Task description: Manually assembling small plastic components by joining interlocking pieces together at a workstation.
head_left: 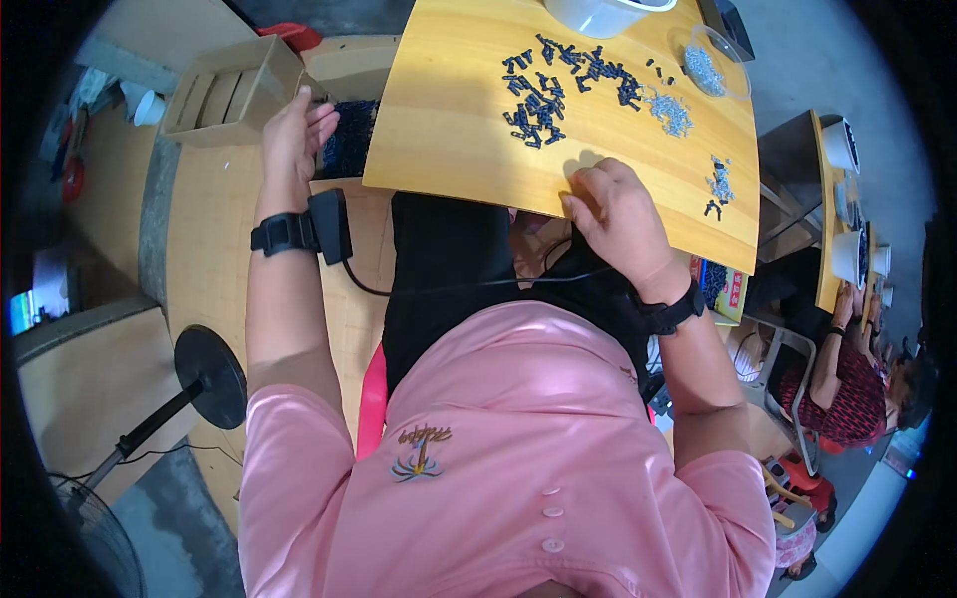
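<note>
My left hand (293,138) is off the table's left side, its fingers stretched out and apart, holding nothing I can see. Right beside its fingertips is a box of dark small parts (349,140), partly behind the table edge. At the table's near edge, my right hand (620,217) has its fingers curled in and the thumb close to them; anything between them is hidden. Beyond it lie heaps of short black plastic pieces (536,108) and a pile of small clear or silvery pieces (669,115). Another little mixed pile (719,181) sits to its right.
The wooden table (439,130) bears a white tub (598,15) and a round clear dish (708,70) of small pieces. A cardboard box (224,95) stands left; a fan (209,377) is lower left. A cable runs from my left wrist. Another person (847,389) sits at the right.
</note>
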Demonstrator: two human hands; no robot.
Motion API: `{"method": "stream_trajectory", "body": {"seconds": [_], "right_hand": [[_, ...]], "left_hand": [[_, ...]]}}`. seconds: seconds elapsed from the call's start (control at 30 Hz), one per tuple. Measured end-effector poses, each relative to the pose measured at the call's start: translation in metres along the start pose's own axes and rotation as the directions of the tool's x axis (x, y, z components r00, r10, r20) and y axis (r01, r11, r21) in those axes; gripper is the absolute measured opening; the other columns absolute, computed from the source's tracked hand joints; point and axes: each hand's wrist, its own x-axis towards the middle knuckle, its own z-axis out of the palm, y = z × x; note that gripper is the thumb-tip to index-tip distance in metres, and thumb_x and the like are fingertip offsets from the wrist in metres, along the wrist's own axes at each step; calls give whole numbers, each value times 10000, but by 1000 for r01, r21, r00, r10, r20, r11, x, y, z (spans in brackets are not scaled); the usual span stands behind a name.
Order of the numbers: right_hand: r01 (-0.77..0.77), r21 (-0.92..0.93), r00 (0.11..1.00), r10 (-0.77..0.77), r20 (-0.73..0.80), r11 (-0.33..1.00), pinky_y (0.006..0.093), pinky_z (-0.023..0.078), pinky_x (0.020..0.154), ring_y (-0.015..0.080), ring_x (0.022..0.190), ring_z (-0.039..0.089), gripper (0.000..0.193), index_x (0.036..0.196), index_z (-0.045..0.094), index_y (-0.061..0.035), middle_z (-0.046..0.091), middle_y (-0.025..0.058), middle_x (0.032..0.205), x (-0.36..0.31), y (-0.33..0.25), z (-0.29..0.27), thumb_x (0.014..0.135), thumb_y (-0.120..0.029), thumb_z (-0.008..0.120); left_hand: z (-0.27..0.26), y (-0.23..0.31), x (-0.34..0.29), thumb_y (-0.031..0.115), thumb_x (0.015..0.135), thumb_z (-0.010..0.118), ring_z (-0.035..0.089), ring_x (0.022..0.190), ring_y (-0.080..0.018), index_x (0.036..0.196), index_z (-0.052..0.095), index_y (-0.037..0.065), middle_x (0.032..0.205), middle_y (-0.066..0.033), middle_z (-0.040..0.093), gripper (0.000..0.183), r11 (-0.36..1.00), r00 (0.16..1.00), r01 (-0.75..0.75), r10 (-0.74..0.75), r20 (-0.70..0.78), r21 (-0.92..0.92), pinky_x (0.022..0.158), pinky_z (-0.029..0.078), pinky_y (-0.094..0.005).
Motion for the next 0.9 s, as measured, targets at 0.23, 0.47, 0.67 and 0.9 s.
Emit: {"method": "stream_trajectory", "body": {"seconds": [0.23,0.47,0.67,0.9], "right_hand": [[-11,21,999,12,-45,1000,400,448,744,351,842,528,195,905,567,5,538,174,829,-9,12,9,728,-53,624],[61,-18,988,-63,-144,998,409,438,735,345,806,523,236,942,541,-12,531,157,802,-6,11,20,711,-24,590],[93,-14,976,-94,-196,996,405,435,729,336,795,524,223,934,543,-24,527,147,792,-12,15,22,718,-35,598],[74,23,981,-69,-181,997,402,436,725,333,791,527,205,921,552,-26,529,142,790,-14,17,19,723,-37,604]], "left_hand": [[16,-19,-25,149,884,548,614,828,-189,1134,520,-34,966,-139,622,311,997,992,-77,77,96,-7,729,513,-260],[77,-24,-100,83,877,553,619,800,-144,1096,570,-26,922,-102,640,246,991,928,-134,131,349,-17,711,512,-242],[116,-42,-123,81,886,548,628,780,-137,1053,606,-15,893,-100,653,201,973,834,-228,173,524,42,683,509,-224],[121,-62,-114,83,889,547,625,784,-138,1057,600,-27,906,-110,649,208,971,860,-237,202,468,17,706,510,-232]]}}
